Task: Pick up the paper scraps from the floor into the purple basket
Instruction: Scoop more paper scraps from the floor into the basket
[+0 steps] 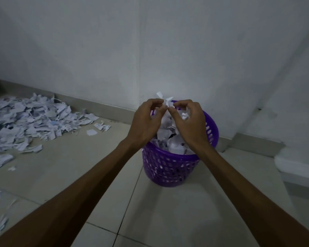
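Lying along the left edge of the pale tiled floor (159,211), against the wall's skirting, a broad heap of torn white paper scraps (25,122) spreads out, with a few loose bits scattered near its right fringe and others down by the near-left corner. Further right, close to the room's far corner, stands the round purple plastic basket with perforated walls (168,168), filled to the brim with crumpled white paper. Above its mouth the left hand (146,122) curls its fingers and pinches a small white paper scrap (165,100) at the fingertips. Just beside it, the right hand (189,122) pinches the same scrap from the other side, so the two hands' fingertips nearly meet over the basket's far rim. At the floor's right edge sits a white object, too blurred to identify.
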